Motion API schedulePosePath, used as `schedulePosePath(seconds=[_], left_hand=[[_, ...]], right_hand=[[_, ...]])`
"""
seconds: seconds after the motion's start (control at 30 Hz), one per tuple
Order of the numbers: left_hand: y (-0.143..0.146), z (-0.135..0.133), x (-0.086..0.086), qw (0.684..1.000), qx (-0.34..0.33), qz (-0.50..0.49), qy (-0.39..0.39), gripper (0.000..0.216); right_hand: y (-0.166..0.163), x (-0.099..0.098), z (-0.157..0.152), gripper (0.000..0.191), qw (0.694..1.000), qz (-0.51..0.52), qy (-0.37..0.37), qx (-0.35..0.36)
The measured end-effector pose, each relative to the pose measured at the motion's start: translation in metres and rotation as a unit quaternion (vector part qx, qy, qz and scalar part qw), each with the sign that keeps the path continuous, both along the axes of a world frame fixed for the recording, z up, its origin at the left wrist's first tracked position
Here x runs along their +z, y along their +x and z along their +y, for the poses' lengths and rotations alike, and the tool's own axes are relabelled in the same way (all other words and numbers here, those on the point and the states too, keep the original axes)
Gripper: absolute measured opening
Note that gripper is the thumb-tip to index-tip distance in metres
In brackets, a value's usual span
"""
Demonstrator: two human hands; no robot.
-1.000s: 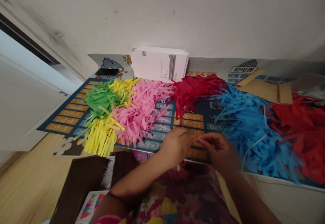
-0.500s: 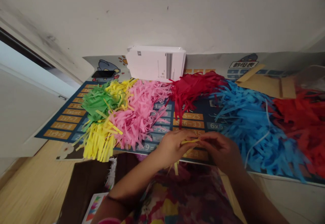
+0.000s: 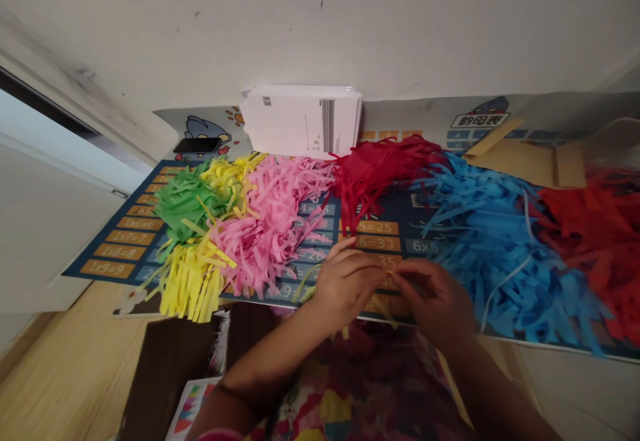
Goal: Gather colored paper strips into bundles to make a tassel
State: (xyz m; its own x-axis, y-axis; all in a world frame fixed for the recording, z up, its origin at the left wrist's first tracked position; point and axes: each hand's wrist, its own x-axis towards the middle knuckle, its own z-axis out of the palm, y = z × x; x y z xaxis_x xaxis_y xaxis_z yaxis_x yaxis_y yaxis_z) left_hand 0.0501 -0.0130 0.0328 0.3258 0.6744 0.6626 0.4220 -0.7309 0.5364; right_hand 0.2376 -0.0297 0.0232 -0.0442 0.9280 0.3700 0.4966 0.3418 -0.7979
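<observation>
Yellow at the pinch: holds a thin paper strip [image 3: 389,272] between left hand [image 3: 347,281] and right hand [image 3: 439,298], both loosely curled with tips nearly meeting, above the printed chart [image 3: 377,228], between pink fringe [image 3: 273,221] and blue fringe [image 3: 493,254].

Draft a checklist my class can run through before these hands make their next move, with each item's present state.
1. Left hand and right hand both pinching the yellow strip: ok.
2. Strip neatly folded: cannot tell, too small and partly hidden.
3. Phone away from both hands: ok, behind the green fringe.
4. Front yellow fringe wholly on the printed sheet: not ok, ends overhang.
5. Right hand clear of blue fringe: cannot tell, they overlap in view.
</observation>
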Motion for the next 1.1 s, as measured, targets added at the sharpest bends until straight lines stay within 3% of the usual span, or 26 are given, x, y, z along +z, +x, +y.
schedulePosePath(seconds=[0.37, 0.77, 0.93, 1.03, 1.1], left_hand=[[0.004, -0.004, 0.003, 0.999, 0.024, 0.002, 0.025, 0.015], [0.01, 0.0, 0.0, 0.999, 0.021, 0.015, -0.033, 0.009], [0.014, 0.005, -0.007, 0.997, 0.019, 0.049, -0.055, 0.006], [0.013, 0.008, -0.008, 0.996, 0.019, 0.029, -0.079, 0.006], [0.01, 0.009, -0.007, 0.993, 0.029, -0.009, -0.116, 0.004]], right_hand=[[-0.004, 0.008, -0.005, 0.004, 0.999, -0.012, 0.03, -0.009], [-0.001, 0.002, -0.003, 0.008, 0.999, -0.039, 0.019, -0.012], [-0.004, 0.006, -0.003, 0.018, 0.996, -0.069, 0.022, 0.046], [0.024, 0.017, 0.016, 0.014, 0.995, -0.093, 0.018, 0.043], [0.066, 0.028, 0.045, 0.019, 0.993, -0.111, 0.023, -0.045]])
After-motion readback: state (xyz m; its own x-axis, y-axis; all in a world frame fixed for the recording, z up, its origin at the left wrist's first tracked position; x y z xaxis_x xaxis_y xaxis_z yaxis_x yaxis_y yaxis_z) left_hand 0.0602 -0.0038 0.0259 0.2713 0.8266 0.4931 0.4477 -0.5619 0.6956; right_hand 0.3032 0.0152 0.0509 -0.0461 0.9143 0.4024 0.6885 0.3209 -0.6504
